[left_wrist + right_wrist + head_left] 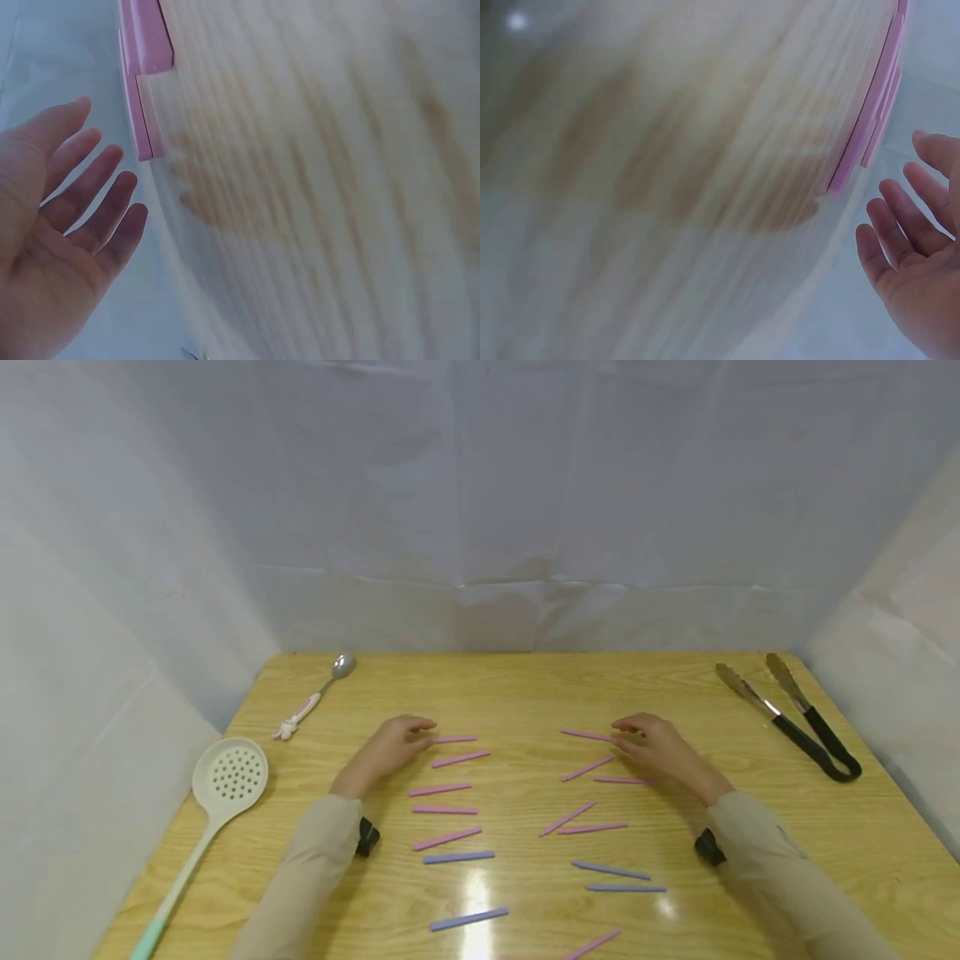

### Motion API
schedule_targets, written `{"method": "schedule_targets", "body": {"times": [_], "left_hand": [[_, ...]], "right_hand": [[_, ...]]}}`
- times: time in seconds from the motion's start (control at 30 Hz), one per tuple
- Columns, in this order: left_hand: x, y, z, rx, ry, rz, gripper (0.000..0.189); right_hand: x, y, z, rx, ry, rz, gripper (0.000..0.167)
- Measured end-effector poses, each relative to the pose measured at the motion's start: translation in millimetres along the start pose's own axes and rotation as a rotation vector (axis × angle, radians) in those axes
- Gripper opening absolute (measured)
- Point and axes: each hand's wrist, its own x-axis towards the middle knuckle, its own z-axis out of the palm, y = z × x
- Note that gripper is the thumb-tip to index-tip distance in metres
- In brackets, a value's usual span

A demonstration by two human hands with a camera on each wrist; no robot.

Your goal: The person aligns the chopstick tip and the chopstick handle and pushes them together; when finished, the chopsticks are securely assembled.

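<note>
My left hand (396, 745) hovers at the outer end of the farthest pink stick (457, 739) in the left column. In the left wrist view that hand (64, 214) has its fingers loosely spread, nothing between them, with pink sticks (150, 37) beyond the fingertips. Opposite it, my right hand (656, 747) is beside the farthest pink stick (585, 735) of the right group. The right wrist view shows this hand (922, 232) relaxed and holding nothing, apart from the pink sticks (866, 112). Several more pink sticks (444, 810) lie below in both groups.
Blue sticks (459, 857) lie nearer the front on both sides. A slotted skimmer (206, 835) and a spoon (303, 706) are at left on the wooden table (517, 685). Black-handled tongs (806, 739) lie at the right. White sheeting (495, 510) surrounds the table.
</note>
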Motion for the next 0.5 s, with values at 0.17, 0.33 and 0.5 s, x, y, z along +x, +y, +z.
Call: {"method": "schedule_targets", "body": {"times": [0.17,0.33,0.5], "left_hand": [[5.5,1.1,3.3,0.027,-0.017,0.014,0.035],[10.2,0.4,5.0,0.044,-0.03,0.036,0.033],[12.0,0.4,6.8,0.024,-0.067,0.026,0.033]], "right_hand": [[4.2,-0.2,4.6,0.034,-0.046,-0.014,0.029],[8.6,0.0,8.7,0.02,-0.081,-0.015,0.03],[14.7,-1.6,12.6,0.012,-0.093,-0.031,0.026]]}}
